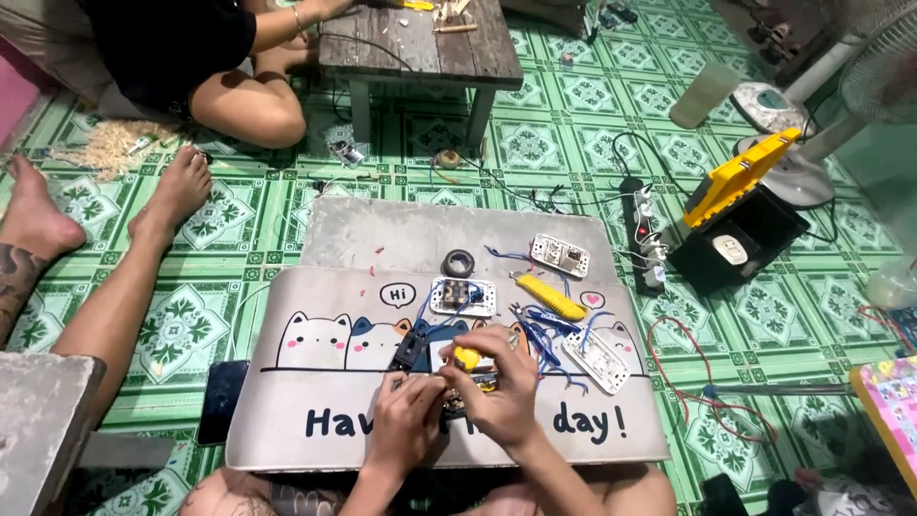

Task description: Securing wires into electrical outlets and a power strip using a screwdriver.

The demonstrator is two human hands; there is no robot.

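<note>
Both my hands meet over the near middle of a grey mat with cartoon cats (325, 420). My left hand (406, 420) pinches a small dark electrical part with wires, held against the mat. My right hand (497, 377) grips a yellow-handled tool (467, 358) whose tip points into that part. Just beyond my fingers lie a black module (411, 350), a white switch plate with blue wires (463, 296), a loose bunch of blue wires (540, 330), a yellow-handled tool (550, 297), another white plate (595, 361) and a roll of black tape (459, 262).
A third white plate (561, 254) lies at the mat's far right. A power strip (645, 234) and an open black-and-yellow toolbox (740, 215) stand to the right, with red wire (688, 368) on the tiled floor. Another person sits by a low wooden table (420, 43); bare legs stretch at left.
</note>
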